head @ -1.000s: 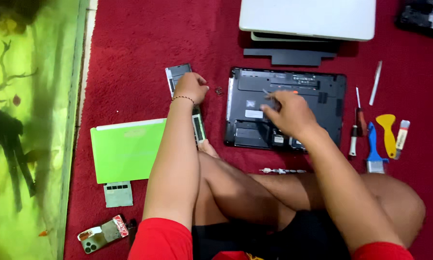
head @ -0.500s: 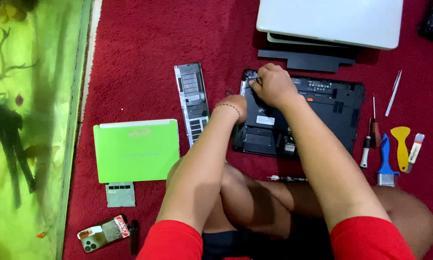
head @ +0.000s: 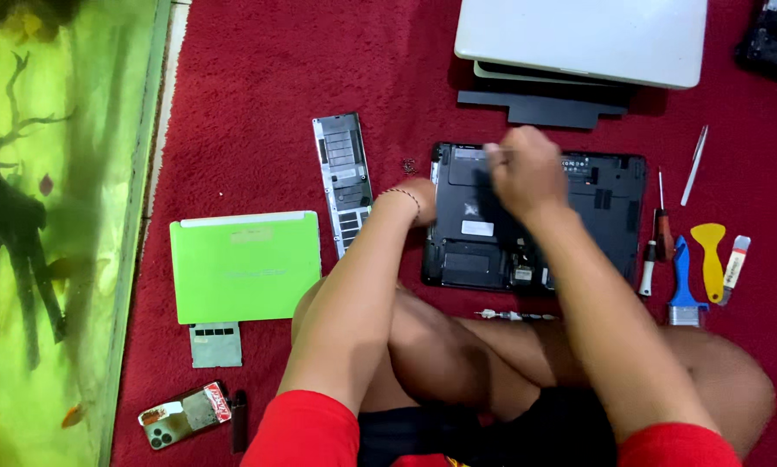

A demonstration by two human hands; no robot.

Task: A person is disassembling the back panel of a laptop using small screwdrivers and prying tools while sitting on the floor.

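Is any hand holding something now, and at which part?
The left hand rests at the left edge of the black laptop base. The right hand is blurred above it; whether it holds anything cannot be told.

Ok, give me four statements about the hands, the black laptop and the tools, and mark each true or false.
1. The right hand is over the upturned black laptop. True.
2. The left hand grips the green laptop. False: it rests at the black laptop's left edge.
3. The grey cover panel lies on the red carpet, left of the black laptop. True.
4. The yellow pry tool lies left of the green laptop. False: it lies right of the black laptop.
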